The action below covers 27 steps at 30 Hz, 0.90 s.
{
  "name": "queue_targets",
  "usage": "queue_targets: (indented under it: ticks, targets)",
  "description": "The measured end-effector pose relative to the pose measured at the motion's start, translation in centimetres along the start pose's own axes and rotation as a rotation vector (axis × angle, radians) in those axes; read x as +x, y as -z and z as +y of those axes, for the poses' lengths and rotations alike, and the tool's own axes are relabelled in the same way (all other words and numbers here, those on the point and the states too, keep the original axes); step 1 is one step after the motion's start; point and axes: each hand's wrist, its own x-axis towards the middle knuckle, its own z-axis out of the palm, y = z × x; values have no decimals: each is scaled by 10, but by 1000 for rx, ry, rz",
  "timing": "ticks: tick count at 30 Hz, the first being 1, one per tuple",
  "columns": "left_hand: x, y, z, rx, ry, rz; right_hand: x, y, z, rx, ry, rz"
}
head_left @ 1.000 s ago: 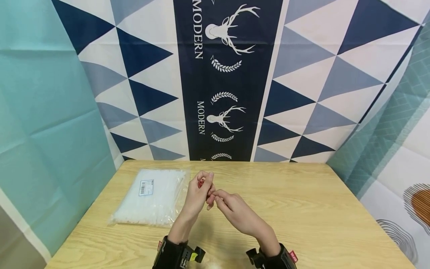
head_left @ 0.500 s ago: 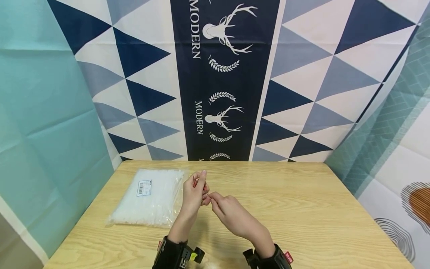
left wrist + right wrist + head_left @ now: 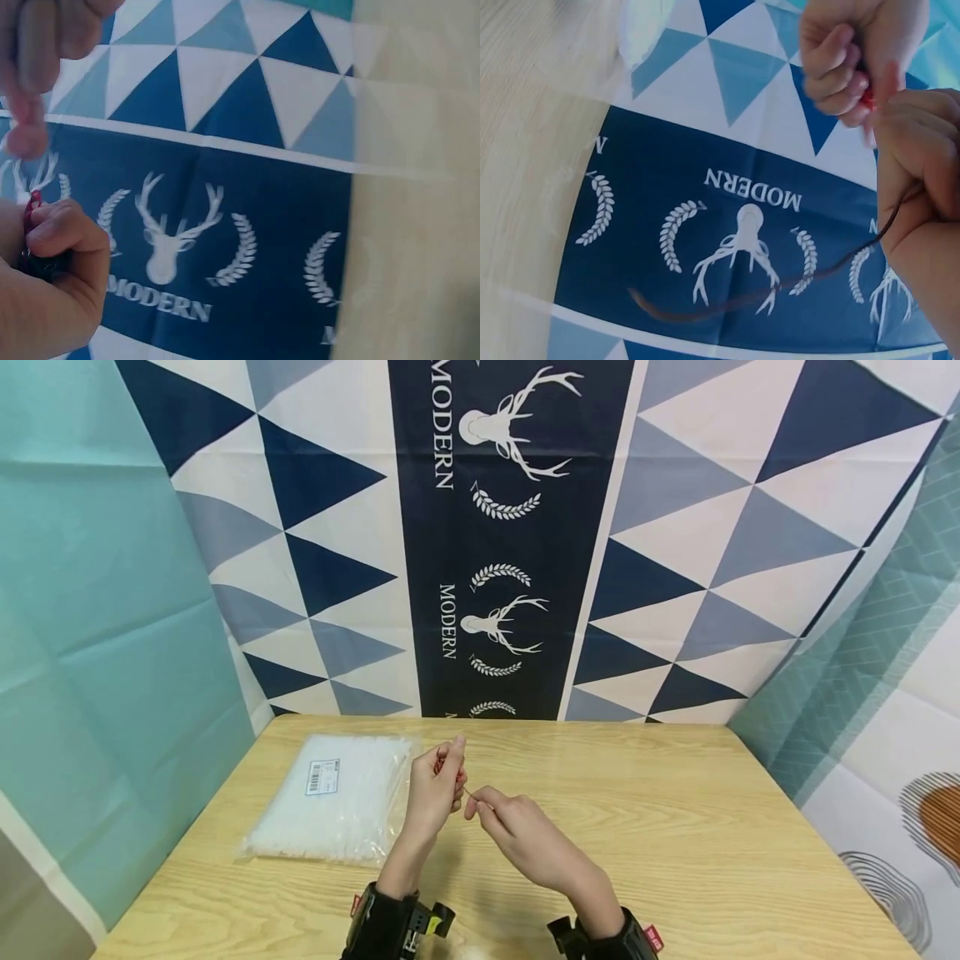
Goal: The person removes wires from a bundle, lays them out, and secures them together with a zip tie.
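My left hand (image 3: 433,787) is curled round a small red thing (image 3: 439,763), mostly hidden by the fingers; in the left wrist view the red thing (image 3: 33,206) pokes out beside the thumb. Thumb and fingers of my right hand (image 3: 525,839) pinch a thin strand (image 3: 468,792) that spans the short gap to the left hand. From the right hand (image 3: 922,154) in the right wrist view, a dark brown cord (image 3: 832,268) trails out in a long curve with a loose end. Both hands are held up above the table.
A clear plastic bag of white contents (image 3: 337,818) with a barcode label (image 3: 322,777) lies on the left of the wooden table (image 3: 675,827). Patterned cloth (image 3: 510,543) hangs behind the table, with teal cloth (image 3: 112,610) at the left.
The right hand has drawn slightly away from the left, and a short length of strand now shows between them. The left hand keeps its grip on the red thing.
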Motion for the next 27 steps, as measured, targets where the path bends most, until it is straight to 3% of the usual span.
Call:
queue_targets:
  ticks: [6, 11, 14, 17, 23, 25, 27]
  targets:
    - [-5, -11, 11, 208, -151, -56, -2, 7, 11, 169, -47, 84]
    - [-6, -17, 7, 287, -155, -166, 1, 8, 19, 146, -57, 172]
    - [-5, -18, 5, 289, -157, -159, 1, 7, 22, 161, -33, 170]
    - [-4, -18, 3, 225, -135, -152, 2, 7, 23, 178, -15, 152]
    - [1, -13, 1, -90, 60, -217, 1, 7, 21, 223, 4, 146]
    - [2, -10, 1, -174, 122, -217, 2, 5, 18, 242, 22, 141]
    - [4, -6, 2, -211, 147, -195, 4, 2, 16, 243, 37, 133]
